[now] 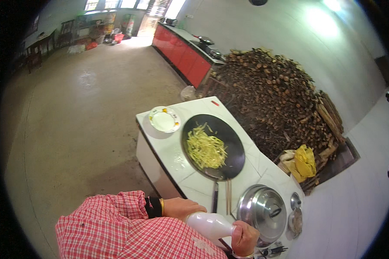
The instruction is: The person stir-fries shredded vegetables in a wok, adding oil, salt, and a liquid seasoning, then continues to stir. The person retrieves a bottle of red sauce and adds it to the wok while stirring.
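A pearly white bottle [210, 224] lies sideways between my hands, close to my checked sleeve. My left hand [181, 207] grips its wide end, and its neck and top are covered by my right hand [245, 238]. Beyond them, a black wok [236, 152] set into the white-tiled stove top [194, 183] holds a heap of pale green shredded vegetable strips [207, 147]. Resting at the wok's near rim are a spatula [215, 197] with a dark handle and a pair of wooden chopsticks [228, 197].
A lidded metal pot [262, 213] stands right of the chopsticks. Small dishes [295, 223] sit by the wall. At the far left corner is a patterned white bowl [151, 121]. Firewood [269, 97] is stacked behind, beside yellow bags [304, 162]. A red-fronted counter [184, 53] runs farther back.
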Available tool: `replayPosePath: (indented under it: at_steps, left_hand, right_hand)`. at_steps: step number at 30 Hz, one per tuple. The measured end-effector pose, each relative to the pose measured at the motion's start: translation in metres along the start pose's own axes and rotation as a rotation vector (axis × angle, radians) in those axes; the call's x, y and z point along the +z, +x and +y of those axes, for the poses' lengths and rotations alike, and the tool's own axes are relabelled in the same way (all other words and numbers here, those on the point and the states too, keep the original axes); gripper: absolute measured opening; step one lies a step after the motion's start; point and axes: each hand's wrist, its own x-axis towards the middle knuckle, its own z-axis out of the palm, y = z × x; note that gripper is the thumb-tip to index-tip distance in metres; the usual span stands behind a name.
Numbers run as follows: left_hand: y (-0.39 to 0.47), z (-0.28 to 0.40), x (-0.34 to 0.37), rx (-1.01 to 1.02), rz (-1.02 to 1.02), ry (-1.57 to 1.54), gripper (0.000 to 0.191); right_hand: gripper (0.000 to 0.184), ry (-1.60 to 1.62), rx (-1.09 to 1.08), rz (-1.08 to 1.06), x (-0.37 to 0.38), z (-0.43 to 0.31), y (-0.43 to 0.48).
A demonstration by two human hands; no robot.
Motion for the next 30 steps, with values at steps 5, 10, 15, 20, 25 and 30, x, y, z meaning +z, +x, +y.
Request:
replayPosePath:
  at_steps: [5,10,15,20,25,30]
  left_hand:
    - [-0.060,-0.009,-0.045,-0.115,0.046,-0.062,0.061]
    - [-0.094,-0.008,-0.080,-0.231,0.101,-0.028,0.064]
    - [-0.112,-0.026,-0.085,-0.330,0.185,-0.092,0.081]
    - [-0.115,-0.066,-0.071,-0.393,0.334,-0.304,0.097]
    - [-0.098,-0.077,-0.082,-0.449,0.387,-0.251,0.100]
    - [-0.056,-0.080,-0.099,-0.443,0.329,-0.119,0.102]
  right_hand:
    - [0.028,0.093,-0.142,-0.065,0.028,-0.046,0.042]
    - [0.034,0.374,-0.182,-0.203,0.042,-0.068,0.066]
    - [0.043,0.755,-0.082,-0.183,0.043,-0.061,0.072]
    - [0.041,0.654,0.483,0.124,0.061,0.007,0.067]
    - [0.039,0.159,0.649,0.062,0.128,0.115,0.031]
    - [0.039,-0.159,0.901,-0.085,0.214,0.185,-0.039]
